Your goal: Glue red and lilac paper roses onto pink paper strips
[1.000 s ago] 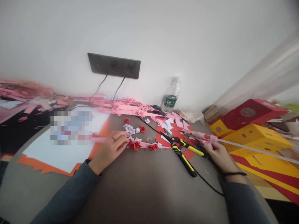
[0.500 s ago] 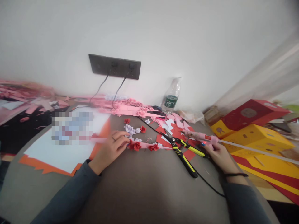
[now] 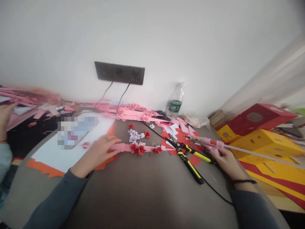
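Observation:
My left hand (image 3: pixel 101 154) is closed around the wide end of a long, tapering pink paper strip (image 3: pixel 122 147), which lies on the grey table. Red and white paper flowers (image 3: pixel 139 148) sit along the strip. In my right hand (image 3: pixel 226 162) is a pink hot glue gun (image 3: pixel 207 142) with a red light showing. A long white glue stick (image 3: pixel 259 154) juts from its back, and its nozzle points left. Black-and-yellow pliers (image 3: pixel 190 165) lie with jaws apart between the strip and my right hand. Loose white paper flowers (image 3: pixel 133 136) rest just behind the strip.
White sheets (image 3: pixel 52 156) over orange paper lie at left. Pink strips with flowers (image 3: pixel 145 117) and a water bottle (image 3: pixel 175 103) stand along the wall. Paper scraps (image 3: pixel 171 130) lie behind the pliers. Yellow boxes (image 3: pixel 264 143) are at right. Another person's hand (image 3: pixel 5 119) shows at far left.
My left hand has slid left along the pink strip, away from the red flowers, to its wide end. My right hand still holds the glue gun. Another person's arm has entered at left.

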`<state>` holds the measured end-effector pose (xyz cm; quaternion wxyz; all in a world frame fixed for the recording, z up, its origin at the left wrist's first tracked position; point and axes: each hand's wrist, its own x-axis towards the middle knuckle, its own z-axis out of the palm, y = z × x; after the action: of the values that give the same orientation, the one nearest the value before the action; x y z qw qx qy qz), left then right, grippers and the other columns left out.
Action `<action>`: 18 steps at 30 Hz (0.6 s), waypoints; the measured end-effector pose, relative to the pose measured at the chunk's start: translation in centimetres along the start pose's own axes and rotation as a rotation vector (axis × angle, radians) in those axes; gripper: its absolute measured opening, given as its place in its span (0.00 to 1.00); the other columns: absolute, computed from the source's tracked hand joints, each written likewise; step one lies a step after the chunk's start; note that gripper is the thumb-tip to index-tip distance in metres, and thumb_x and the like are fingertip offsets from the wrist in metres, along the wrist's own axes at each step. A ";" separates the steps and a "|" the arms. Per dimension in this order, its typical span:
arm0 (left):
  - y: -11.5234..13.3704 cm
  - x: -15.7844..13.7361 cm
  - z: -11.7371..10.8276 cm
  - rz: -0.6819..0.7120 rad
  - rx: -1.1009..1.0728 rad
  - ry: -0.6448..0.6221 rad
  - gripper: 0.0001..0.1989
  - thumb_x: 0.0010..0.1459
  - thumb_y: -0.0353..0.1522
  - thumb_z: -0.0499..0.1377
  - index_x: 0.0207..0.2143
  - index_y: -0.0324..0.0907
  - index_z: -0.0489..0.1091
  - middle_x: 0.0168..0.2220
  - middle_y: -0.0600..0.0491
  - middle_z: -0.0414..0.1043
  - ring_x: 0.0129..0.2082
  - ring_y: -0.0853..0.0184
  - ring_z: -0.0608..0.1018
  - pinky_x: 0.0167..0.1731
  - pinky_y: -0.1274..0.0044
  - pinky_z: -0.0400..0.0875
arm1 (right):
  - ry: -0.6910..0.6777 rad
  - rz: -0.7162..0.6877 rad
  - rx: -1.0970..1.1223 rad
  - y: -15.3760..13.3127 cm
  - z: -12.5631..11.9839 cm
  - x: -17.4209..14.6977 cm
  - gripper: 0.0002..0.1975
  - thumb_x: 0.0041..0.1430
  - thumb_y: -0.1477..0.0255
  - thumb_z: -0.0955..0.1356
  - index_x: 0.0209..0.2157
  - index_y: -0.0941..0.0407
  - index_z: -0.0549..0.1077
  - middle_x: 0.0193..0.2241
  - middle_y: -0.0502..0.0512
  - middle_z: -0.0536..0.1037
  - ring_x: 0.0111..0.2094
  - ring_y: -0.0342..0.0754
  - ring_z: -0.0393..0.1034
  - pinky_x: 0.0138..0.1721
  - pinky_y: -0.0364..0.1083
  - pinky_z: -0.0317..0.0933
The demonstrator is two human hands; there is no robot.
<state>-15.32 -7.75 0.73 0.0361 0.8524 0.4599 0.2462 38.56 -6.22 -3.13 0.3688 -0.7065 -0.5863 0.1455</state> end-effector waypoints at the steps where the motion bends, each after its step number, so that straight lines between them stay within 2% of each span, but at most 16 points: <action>1: 0.1 0.0 -0.1 0.005 -0.006 -0.018 0.14 0.65 0.38 0.59 0.51 0.48 0.74 0.48 0.49 0.78 0.46 0.57 0.81 0.45 0.70 0.76 | -0.001 0.007 0.000 -0.1 0.0 0.0 0.25 0.40 0.46 0.70 0.22 0.55 0.73 0.19 0.53 0.71 0.24 0.52 0.65 0.27 0.50 0.65; 8: 1.4 0.3 -0.2 0.047 -0.014 -0.051 0.12 0.66 0.31 0.54 0.49 0.47 0.71 0.50 0.51 0.77 0.43 0.62 0.82 0.39 0.75 0.76 | -0.005 0.006 -0.014 -0.7 -0.1 -0.1 0.27 0.40 0.44 0.70 0.23 0.57 0.73 0.22 0.54 0.72 0.26 0.52 0.66 0.29 0.49 0.65; 13: 1.5 0.1 -0.3 0.111 0.079 0.037 0.10 0.70 0.30 0.50 0.49 0.45 0.69 0.52 0.49 0.76 0.41 0.62 0.83 0.36 0.74 0.76 | -0.040 -0.009 -0.003 -0.4 -0.1 0.0 0.27 0.42 0.43 0.70 0.21 0.56 0.71 0.20 0.53 0.69 0.24 0.49 0.63 0.26 0.47 0.63; 18: 2.3 0.3 -0.8 0.159 0.154 0.152 0.09 0.71 0.31 0.51 0.45 0.44 0.70 0.51 0.49 0.77 0.40 0.62 0.82 0.40 0.71 0.76 | -0.025 -0.028 -0.012 0.7 0.2 0.2 0.29 0.41 0.41 0.69 0.21 0.56 0.70 0.20 0.51 0.69 0.23 0.47 0.61 0.23 0.45 0.61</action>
<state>-13.83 -8.95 2.20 -0.0839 0.8652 0.4100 0.2763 39.02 -5.98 -3.70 0.3595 -0.6985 -0.6014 0.1456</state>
